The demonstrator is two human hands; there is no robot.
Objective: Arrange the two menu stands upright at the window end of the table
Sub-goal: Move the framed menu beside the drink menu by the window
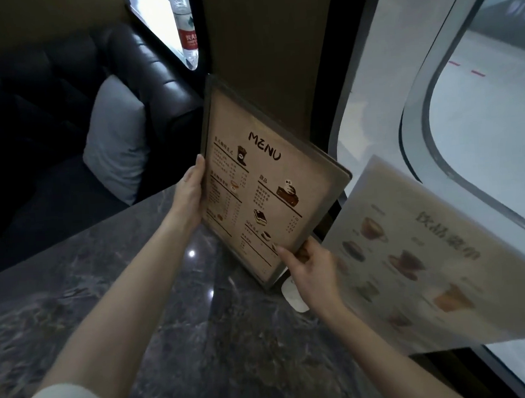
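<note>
Both hands have a grip on the brown menu stand (263, 180), left hand (191, 194) on its side edge, right hand (309, 270) pinching the bottom corner, tilted over the bench (106, 287); the pale menu stand (414, 250) leans by the window (481, 105).

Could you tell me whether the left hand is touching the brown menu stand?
Touching: the head view shows the left hand gripping the brown menu stand's left edge.

Beyond the right hand (310, 273), the pale menu (427, 258) blurs (print unreadable), its corner cut off at the frame's edge.

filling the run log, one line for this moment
both hands hold brown menu stand upright | pale menu stand beside window
</note>
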